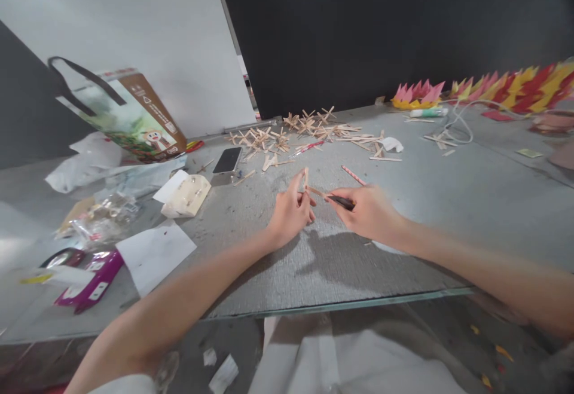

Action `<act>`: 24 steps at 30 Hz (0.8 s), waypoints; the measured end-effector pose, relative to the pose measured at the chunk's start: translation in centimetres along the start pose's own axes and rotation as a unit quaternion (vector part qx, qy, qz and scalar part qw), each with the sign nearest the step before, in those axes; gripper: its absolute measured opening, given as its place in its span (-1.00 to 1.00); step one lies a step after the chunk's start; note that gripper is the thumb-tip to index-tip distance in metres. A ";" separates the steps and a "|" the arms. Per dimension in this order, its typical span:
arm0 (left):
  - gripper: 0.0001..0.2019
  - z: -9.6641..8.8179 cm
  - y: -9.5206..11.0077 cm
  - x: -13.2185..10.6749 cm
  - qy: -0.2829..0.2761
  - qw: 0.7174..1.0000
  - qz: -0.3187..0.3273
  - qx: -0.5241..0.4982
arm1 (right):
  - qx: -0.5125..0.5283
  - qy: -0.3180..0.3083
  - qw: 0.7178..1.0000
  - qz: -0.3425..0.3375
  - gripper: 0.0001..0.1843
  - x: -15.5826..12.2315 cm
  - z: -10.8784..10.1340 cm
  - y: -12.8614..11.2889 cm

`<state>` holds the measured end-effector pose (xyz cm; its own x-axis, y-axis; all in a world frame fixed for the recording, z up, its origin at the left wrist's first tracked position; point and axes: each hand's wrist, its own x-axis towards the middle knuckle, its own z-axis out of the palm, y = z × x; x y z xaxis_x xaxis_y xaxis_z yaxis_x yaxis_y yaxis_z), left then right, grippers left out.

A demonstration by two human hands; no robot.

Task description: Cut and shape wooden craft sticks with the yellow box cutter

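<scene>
Wooden sticks, on the near side of the stick pile above the worktop, pinched in left hand fingers; right hand fingers clench a dark tool against them. Joining step, seemingly; next calls for a steady tip.

- The dark tool shows only its tip; the rest sits inside the closed fingers of the right hand, so its kind cannot be told.
- The wooden sticks pinched by the left hand lie partly behind its fingers; how they join is hidden.
- The left forearm is cut off at the bottom edge, the right one at the right edge.
- The row of paper shapes is cut off at the right edge.
- The stick pile is too small to count.
- The print on the paper bag is too blurred to read.
- A white sheet is mostly hidden under the right wrist.
- The purple packet has an unreadable, smeared label.
</scene>
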<state>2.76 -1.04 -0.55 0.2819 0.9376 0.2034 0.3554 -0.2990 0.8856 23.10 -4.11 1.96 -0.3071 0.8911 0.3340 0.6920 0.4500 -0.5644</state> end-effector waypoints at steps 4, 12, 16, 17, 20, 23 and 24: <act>-0.37 -0.4 -0.3 0.7 0.007 0.998 -0.033 -0.044 | 0.010 0.000 1.000 0.010 -0.71 -0.6 0.1 -0.4; -0.51 -3.7 -1.1 3.1 0.062 0.983 -0.076 -0.156 | -0.034 0.069 0.994 0.077 -0.51 0.6 -5.7 -0.1; -0.67 -2.4 -0.9 3.7 -0.010 0.978 -0.092 -0.188 | -0.225 -0.056 0.968 0.095 -0.51 5.1 -7.4 5.0; -0.69 -2.1 -0.9 4.2 -0.025 0.975 -0.108 -0.195 | -0.232 -0.066 0.966 0.094 -0.53 6.3 -7.4 6.5; -0.71 -1.6 -1.0 6.2 -0.081 0.968 -0.126 -0.202 | -0.245 -0.101 0.960 0.089 -0.58 9.5 -6.7 10.4; -0.68 -1.7 -1.0 8.6 -0.113 0.963 -0.119 -0.213 | -0.250 -0.135 0.955 0.084 -0.58 11.7 -5.9 13.1; -0.67 -1.7 -1.0 9.4 -0.114 0.962 -0.115 -0.219 | -0.251 -0.142 0.954 0.084 -0.57 12.3 -5.7 13.7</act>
<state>3.55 8.36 1.16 0.4460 0.8922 -0.0712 0.0368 0.0612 0.9974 32.58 12.65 2.66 -0.2790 0.9602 0.0125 0.9509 0.2780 -0.1363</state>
